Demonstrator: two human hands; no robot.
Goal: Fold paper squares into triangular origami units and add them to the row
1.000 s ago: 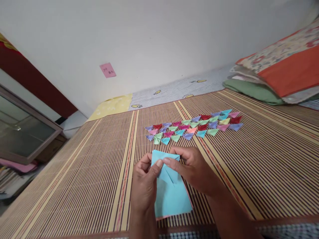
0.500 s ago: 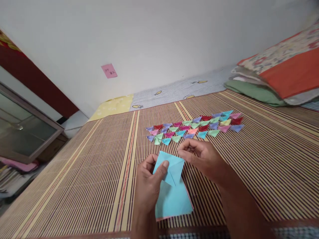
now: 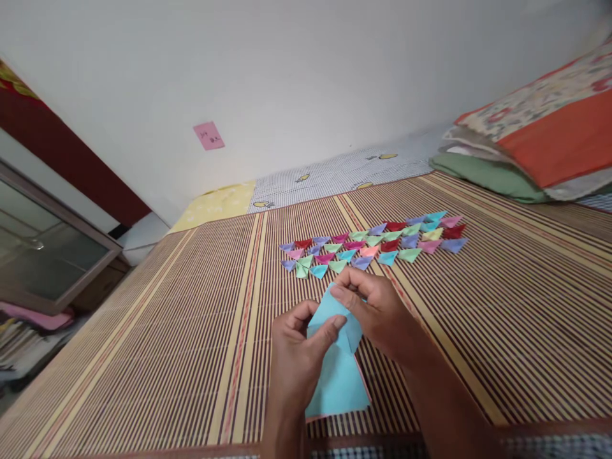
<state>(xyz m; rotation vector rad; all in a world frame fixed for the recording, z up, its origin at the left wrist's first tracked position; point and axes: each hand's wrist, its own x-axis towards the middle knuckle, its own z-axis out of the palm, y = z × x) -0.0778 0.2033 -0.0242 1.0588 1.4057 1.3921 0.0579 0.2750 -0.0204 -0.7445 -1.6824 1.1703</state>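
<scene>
1. I see the left hand (image 3: 299,350) pinching a folded light-blue paper (image 3: 327,308), its thumb flat on the front and its fingers curled mostly out of sight behind.
2. The right hand (image 3: 377,305) pinches the far corner of the same paper between thumb and bent index finger; I can't tell what its other fingers touch.
3. So the folded paper sits between both hands, tilted, with a creased flap near the left thumb.
4. Below it, between the wrists, I have a light-blue stack of sheets (image 3: 337,386) with a pinkish edge, lying on the striped mat (image 3: 201,331).
5. Just beyond the hands, rows of small folded papers (image 3: 369,251) in many colours run from ahead of the left hand out past the right.
6. Farther off, beyond the right hand, I see piled bedding (image 3: 549,150); beyond the left, a pink note (image 3: 209,136) on the wall (image 3: 335,76).
</scene>
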